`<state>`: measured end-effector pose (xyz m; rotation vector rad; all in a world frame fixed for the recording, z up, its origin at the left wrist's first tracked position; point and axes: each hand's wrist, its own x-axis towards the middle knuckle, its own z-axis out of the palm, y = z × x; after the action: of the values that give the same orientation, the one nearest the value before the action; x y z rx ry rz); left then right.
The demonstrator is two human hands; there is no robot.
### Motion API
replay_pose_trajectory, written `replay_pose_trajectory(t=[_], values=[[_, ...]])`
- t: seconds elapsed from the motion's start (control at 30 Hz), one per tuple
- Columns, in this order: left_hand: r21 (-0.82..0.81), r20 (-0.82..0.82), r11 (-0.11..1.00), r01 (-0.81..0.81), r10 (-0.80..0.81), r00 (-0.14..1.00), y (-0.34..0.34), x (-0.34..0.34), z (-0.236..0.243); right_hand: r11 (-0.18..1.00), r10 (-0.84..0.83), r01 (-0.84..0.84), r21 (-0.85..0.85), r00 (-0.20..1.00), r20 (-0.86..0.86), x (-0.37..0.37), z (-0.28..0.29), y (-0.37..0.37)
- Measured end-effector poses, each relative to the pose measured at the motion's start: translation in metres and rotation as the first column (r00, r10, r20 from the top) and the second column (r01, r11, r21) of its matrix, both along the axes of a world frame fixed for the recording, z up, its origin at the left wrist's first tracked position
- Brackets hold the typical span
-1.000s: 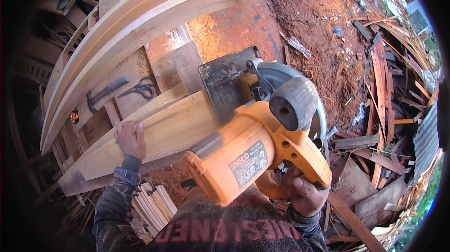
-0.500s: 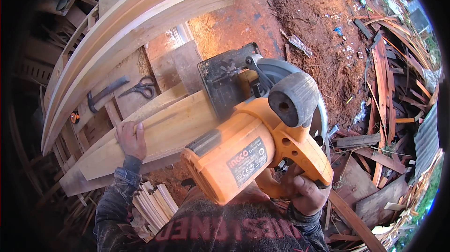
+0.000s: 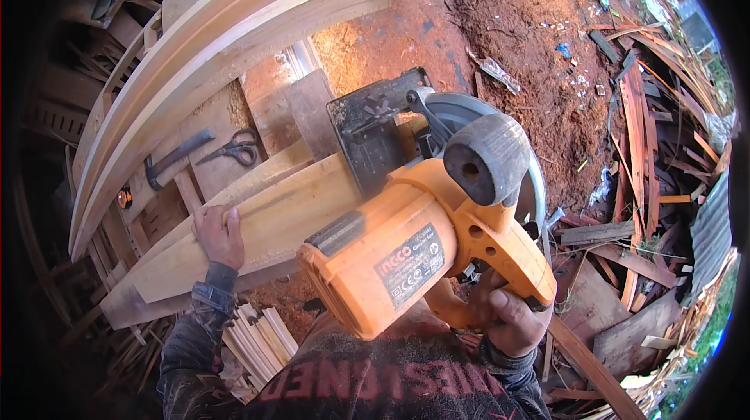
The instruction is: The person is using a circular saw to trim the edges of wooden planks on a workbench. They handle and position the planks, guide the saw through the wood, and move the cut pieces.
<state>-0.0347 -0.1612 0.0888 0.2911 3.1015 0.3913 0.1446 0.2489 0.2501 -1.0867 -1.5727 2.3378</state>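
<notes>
My right hand is wrapped round the rear handle of an orange circular saw. The saw's dark metal base plate rests at the right end of a pale wooden board; the cut edge beneath it is hidden. On the board's left part lies my left hand, its fingers over the far edge and its thumb on the top face, gripping it. Beyond that hand are a hammer and black-handled scissors.
Long pale planks stand on edge at the far left. A small orange-and-black tape measure lies beside them. Scrap wood is heaped on the right, by reddish soil and sawdust. Thin offcuts lie near my left forearm.
The saw has shifted very slightly up and to the left, with a small tilt. My left hand stays in place on the board.
</notes>
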Motion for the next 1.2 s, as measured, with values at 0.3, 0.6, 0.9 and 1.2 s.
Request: replay_pose_trajectory(t=[0.3,0.6,0.9,1.2], values=[[0.005,-0.013,1.0,0.015,-0.015,1.0,0.002,-0.001,0.0,1.0,-0.003,0.002,-0.022,1.0,-0.021,-0.008,0.0,0.003],[0.009,0.002,1.0,0.01,-0.01,1.0,0.0,0.0,0.002,1.0,-0.006,0.006,-0.02,1.0,-0.01,-0.02,0.0,-0.001],[0.035,-0.043,0.999,-0.003,0.004,0.999,-0.003,0.012,-0.005,0.989,0.142,-0.129,0.078,0.972,-0.185,-0.095,-0.011,0.008],[-0.012,-0.101,1.0,0.004,-0.006,0.995,-0.011,0.006,-0.017,0.368,0.437,0.257,0.893,0.8,-0.411,-0.142,-0.001,0.032]])
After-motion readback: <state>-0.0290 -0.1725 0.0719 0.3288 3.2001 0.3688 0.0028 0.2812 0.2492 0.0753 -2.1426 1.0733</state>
